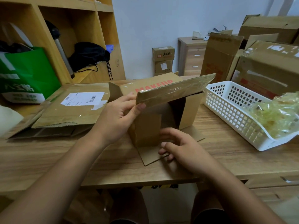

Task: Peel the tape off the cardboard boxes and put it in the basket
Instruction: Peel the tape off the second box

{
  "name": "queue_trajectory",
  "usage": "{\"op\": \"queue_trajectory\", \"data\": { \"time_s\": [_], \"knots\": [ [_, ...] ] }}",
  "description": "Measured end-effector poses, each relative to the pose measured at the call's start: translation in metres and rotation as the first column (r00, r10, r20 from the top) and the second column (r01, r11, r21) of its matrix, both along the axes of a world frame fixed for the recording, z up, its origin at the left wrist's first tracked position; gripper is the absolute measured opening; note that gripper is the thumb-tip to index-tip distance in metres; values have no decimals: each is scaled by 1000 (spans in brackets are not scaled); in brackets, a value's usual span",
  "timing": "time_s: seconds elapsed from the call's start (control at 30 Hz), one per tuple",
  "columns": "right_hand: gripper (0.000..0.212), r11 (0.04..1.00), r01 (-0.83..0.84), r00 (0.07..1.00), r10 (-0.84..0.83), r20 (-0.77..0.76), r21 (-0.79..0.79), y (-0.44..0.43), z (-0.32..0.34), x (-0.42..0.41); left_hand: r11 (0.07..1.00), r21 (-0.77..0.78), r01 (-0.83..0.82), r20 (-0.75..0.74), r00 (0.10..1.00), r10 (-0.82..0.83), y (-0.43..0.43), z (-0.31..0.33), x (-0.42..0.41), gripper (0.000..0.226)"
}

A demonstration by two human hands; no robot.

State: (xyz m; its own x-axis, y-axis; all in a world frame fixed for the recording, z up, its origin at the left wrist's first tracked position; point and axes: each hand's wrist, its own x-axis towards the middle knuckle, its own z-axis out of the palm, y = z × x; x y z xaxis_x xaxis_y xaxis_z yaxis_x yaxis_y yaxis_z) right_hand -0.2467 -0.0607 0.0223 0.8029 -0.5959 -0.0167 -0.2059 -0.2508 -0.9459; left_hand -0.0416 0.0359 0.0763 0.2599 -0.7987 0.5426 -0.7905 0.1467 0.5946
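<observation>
1. Head view, centre: left hand [119, 117] grips the raised top flap [174, 89] of the small box [161, 110], thumb pinching the near corner. Prob. to tilt the taped face up for picking.
2. Right hand [179, 147], lower centre, is blurred. Fingers look relaxed and hold nothing, tips by the bottom flap on the desk, likely steadying the box.
3. Clear tape [186, 88] lies shiny along the flap, not yet peeled.
4. White basket [226, 110], right of frame, near the box and within easy reach for drops. It already holds a tape wad [275, 115].
5. Wood desk [64, 159]. A flattened box [72, 107] lies at left, a green bag [27, 73] and shelves [72, 16] upper left, more boxes [267, 65] upper right.
</observation>
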Motion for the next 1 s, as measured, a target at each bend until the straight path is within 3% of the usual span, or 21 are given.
{"op": "queue_trajectory", "data": {
  "time_s": [0.07,0.2,0.27,0.37,0.47,0.63,0.73,0.87,1.0],
  "knots": [
    [50,998,-18,1000,18,-5,-55,5,-2,-4,1000,14,-11,-1,1000,11,0,-1,0,40],
    [41,987,-110,994,107,-32,-120,18,-8,-7,998,66,17,-63,998,-13,-1,-3,-3,54],
    [46,966,-175,984,164,-72,-192,27,-9,-6,995,99,28,-74,997,-21,-2,-3,-5,58],
    [55,900,-246,969,225,-100,-360,40,-8,0,987,143,69,-68,996,-60,-4,-4,-9,48],
    [52,880,-257,966,235,-104,-399,39,-7,3,980,173,102,-58,994,-93,-6,-8,-10,32],
    [49,877,-39,999,31,-24,-479,16,-1,-15,978,164,126,-79,990,-114,-7,-10,-11,27],
    [59,743,112,979,-198,-56,-660,-4,9,-30,977,178,115,-61,992,-106,-9,-12,-11,27],
    [59,539,52,920,-352,-169,-841,-13,14,-39,970,235,66,-2,998,-68,-15,-15,-16,40],
    [37,500,227,904,-427,-10,-836,-18,2,-64,959,280,50,33,998,-62,-18,-21,-18,35]
  ]
}}
